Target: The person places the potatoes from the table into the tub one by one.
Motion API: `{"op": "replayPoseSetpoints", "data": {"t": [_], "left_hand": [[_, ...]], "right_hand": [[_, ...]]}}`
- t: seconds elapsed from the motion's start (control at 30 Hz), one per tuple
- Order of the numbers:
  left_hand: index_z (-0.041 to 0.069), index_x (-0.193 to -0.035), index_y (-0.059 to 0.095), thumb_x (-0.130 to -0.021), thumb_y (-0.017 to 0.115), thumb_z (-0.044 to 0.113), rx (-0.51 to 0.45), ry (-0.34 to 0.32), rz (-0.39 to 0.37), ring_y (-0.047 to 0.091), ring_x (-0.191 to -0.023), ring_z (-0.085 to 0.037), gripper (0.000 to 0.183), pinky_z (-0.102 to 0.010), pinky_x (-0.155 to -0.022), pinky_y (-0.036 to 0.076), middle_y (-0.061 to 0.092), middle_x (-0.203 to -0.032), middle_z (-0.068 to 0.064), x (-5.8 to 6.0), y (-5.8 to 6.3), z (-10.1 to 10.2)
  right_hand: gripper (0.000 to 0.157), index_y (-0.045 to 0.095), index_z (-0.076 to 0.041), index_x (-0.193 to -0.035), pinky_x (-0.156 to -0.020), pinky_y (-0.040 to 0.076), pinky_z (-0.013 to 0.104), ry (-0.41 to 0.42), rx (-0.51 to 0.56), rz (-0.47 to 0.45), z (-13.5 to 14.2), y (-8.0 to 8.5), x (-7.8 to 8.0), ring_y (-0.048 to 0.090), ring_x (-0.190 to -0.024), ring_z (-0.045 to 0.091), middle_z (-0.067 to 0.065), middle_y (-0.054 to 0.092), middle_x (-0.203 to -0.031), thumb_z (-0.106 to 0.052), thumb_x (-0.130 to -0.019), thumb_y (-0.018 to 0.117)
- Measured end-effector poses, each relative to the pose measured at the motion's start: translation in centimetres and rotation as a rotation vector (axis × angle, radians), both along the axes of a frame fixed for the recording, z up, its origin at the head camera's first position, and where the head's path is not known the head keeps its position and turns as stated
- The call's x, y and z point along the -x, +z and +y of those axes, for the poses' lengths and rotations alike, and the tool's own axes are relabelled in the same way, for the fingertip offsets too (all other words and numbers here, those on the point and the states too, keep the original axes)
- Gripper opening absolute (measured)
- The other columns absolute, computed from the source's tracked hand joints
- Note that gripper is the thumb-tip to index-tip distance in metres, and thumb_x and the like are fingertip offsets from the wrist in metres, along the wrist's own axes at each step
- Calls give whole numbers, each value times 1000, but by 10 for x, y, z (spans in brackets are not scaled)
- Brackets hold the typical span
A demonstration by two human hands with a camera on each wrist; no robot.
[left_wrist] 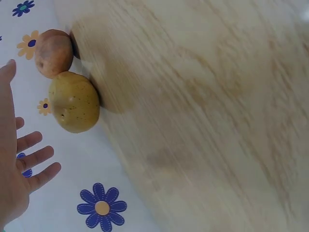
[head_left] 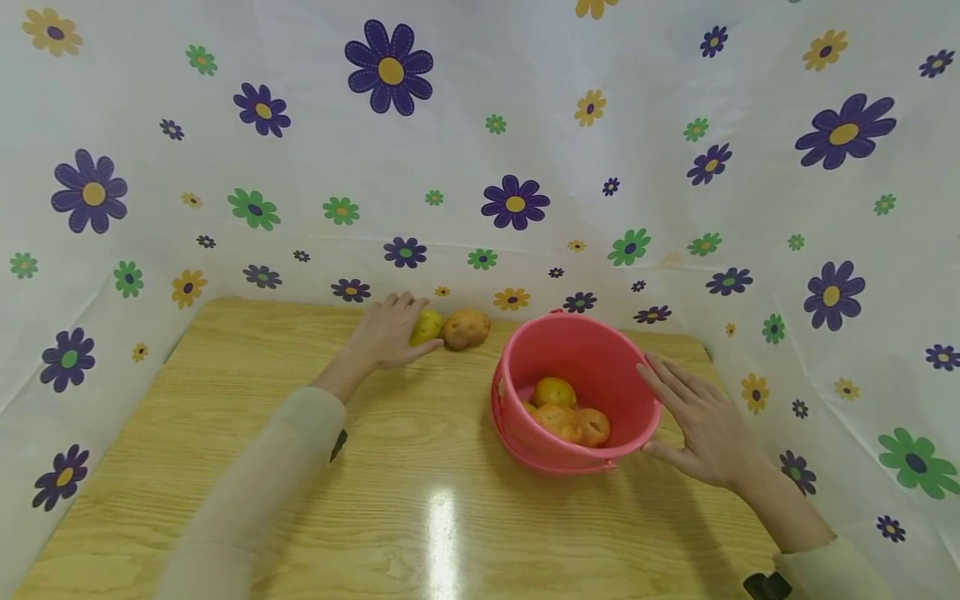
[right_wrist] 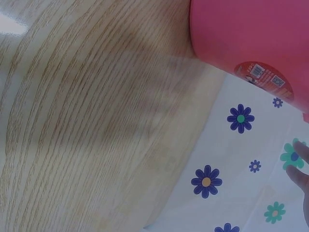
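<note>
Near the table's back edge my left hand is beside a yellow speckled fruit, which looks like a pear. Its fingers are spread and, in the left wrist view, stand apart from the fruit. A brown potato lies against the fruit's right side. To the right stands a pink bucket, tilted in the head view, with an orange and several potato-like things inside. My right hand has straight fingers at the bucket's right rim; whether they touch it I cannot tell.
The wooden table reaches back to a white flowered cloth, which hangs behind it and along both sides. A printed label sits on the bucket's outer wall.
</note>
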State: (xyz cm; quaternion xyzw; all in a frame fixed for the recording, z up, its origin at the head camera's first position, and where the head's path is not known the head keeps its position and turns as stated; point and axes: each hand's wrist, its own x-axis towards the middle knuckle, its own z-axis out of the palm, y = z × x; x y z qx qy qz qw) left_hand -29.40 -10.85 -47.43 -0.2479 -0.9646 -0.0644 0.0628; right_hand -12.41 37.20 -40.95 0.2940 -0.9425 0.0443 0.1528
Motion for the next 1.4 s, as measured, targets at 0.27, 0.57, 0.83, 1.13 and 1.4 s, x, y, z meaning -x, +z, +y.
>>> {"op": "replayPoseSetpoints", "data": {"t": [0.27, 0.57, 0.83, 1.13, 1.4], "left_hand": [[5, -156, 45, -97, 59, 68, -10, 56, -49, 56, -132, -44, 88, -62, -106, 53, 55, -148, -24, 7, -10, -1], [5, -155, 44, -98, 56, 69, 22, 101, -81, 58, -128, -43, 87, -60, -104, 54, 56, -143, -24, 14, -22, -2], [5, -153, 42, -98, 56, 68, 16, 127, -86, 59, -125, -42, 85, -60, -103, 54, 57, -138, -23, 17, -30, 1], [3, -151, 43, -99, 58, 64, -23, 133, -115, 59, -121, -41, 82, -57, -104, 54, 57, -135, -23, 17, -46, 2], [4, -146, 44, -100, 58, 64, -16, 129, -102, 61, -118, -40, 77, -56, -101, 57, 60, -132, -22, 18, -50, 3]], "right_hand": [[103, 35, -19, -166, -108, 47, 71, -13, -5, -17, 0, 0, -1, 45, -148, 43, 11, 37, -172, -64, -82, 73], [102, 35, -18, -166, -108, 47, 71, -6, -3, -10, -1, 0, -1, 47, -146, 45, 13, 40, -170, -66, -84, 71], [101, 35, -18, -166, -107, 48, 72, -2, -4, -4, -1, 2, 1, 46, -147, 45, 11, 37, -172, -67, -85, 69], [100, 35, -18, -166, -107, 48, 72, -10, -3, -4, -1, 1, 0, 46, -147, 44, 13, 39, -170, -67, -85, 69], [102, 34, -18, -166, -107, 48, 72, -18, -6, -11, 0, 0, -1, 46, -147, 44, 15, 40, -169, -66, -84, 70]]}}
